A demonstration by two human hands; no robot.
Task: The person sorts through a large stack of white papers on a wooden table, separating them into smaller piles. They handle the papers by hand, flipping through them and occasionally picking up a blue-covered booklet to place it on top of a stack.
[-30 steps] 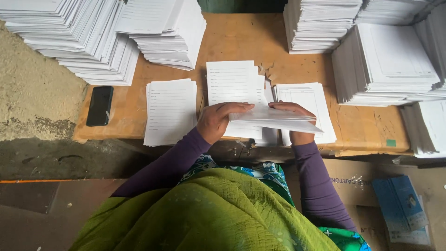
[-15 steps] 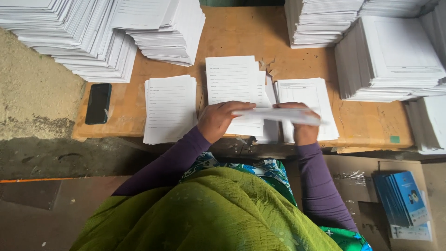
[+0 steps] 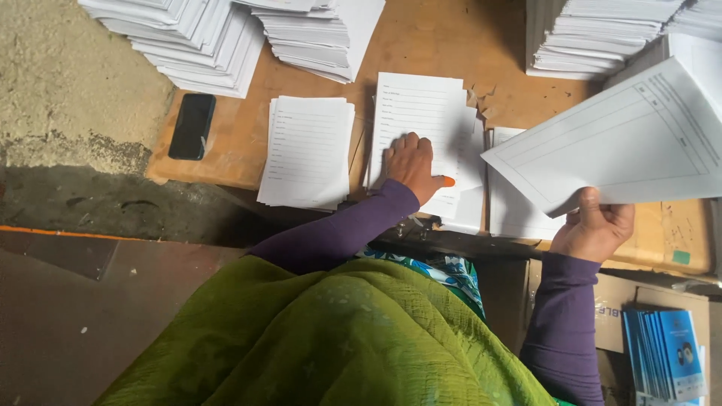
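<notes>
I saw the right hand (image 3: 594,229) lifted off the tabletop (image 3: 421,45), its fingers pinching the near corner of a small sheaf of ruled sheets (image 3: 624,143). The sheaf fanned up and away from the fingertips, tilted, with nothing under its far end. The left hand (image 3: 412,162) lay flat on the middle pile of forms (image 3: 421,113), fingers slightly spread and pressing down, the thumb wearing an orange tip.

I judged the main risk sat in that one-corner pinch: how many sheets it held I could not tell, and the loose far edge could sag or let a page slide out, most likely onto the pile (image 3: 519,203) just beyond the right fingertips. A slipped sheet there would muddle the order.

The pressed pile looked skewed, lower pages poking out past the left fingers toward the right. If the palm dragged, I thought the top form would shift and the stack would splay further.

To the left of the left fingers lay another pile (image 3: 307,150), and well beyond it a black phone (image 3: 192,125) near the tabletop edge, where a stray sleeve sweep could nudge it off. Tall leaning stacks (image 3: 188,37) stood beyond the fingers; I judged a bump could spill them.
</notes>
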